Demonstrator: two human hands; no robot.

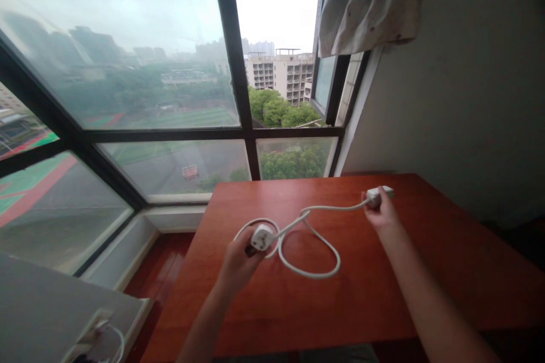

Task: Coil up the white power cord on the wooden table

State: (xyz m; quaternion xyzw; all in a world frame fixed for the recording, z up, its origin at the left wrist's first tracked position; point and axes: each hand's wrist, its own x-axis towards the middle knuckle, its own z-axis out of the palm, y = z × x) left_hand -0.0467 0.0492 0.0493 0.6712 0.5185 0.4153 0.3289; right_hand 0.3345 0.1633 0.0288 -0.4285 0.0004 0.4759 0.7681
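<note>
A white extension cord [313, 275] lies in loose loops over the reddish-brown table [340, 312], between my two hands. My left hand [239, 264] is closed around one end, a white block [263, 236] with dark marks on its face; whether these are slots or prongs I cannot make out. Farther away on the right, my right hand [383, 212] grips the other end, a white oblong block [380, 193], with fingers wrapped about it. The cable runs from this block leftward and crosses itself near the table's middle.
Large dark-framed windows [251, 153] stand beyond the table, one pane swung open. A patterned cloth [370, 5] hangs at upper right beside a grey wall [460, 85]. At lower left, a wall outlet [96, 326] has a white cable [121, 340] plugged in.
</note>
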